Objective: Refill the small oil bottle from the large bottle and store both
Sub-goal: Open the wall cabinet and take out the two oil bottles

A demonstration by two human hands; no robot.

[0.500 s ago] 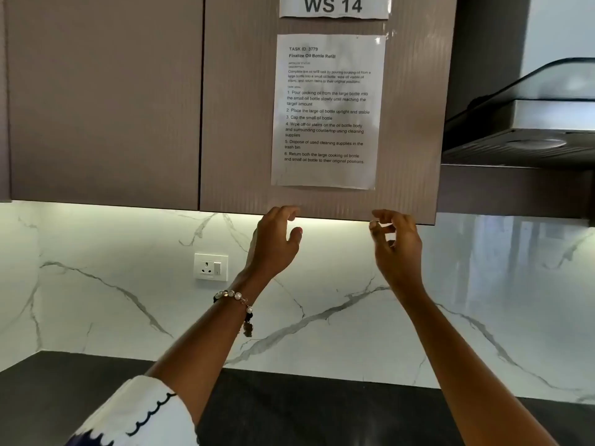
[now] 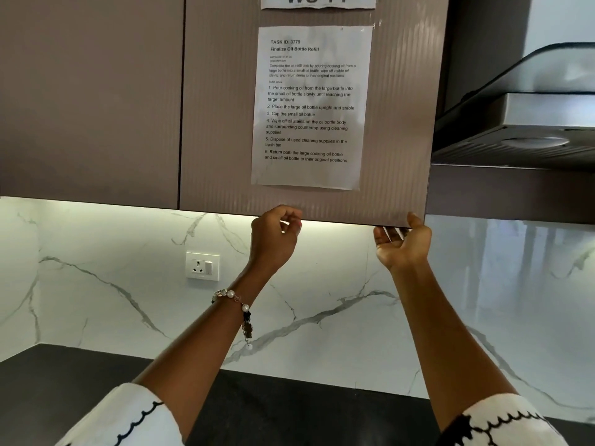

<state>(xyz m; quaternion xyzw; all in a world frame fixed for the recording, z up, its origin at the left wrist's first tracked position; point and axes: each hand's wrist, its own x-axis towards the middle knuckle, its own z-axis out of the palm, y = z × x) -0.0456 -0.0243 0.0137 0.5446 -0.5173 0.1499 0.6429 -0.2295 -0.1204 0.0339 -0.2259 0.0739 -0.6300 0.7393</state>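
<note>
Both my hands just went from hovering to the door [image 2: 219, 123]: right hand [image 2: 402, 249] hooks fingers under its bottom edge, left hand [image 2: 273, 239] loosely curled at the edge, holding nothing. Door about to open. Bottles not in view, probably inside.
</note>
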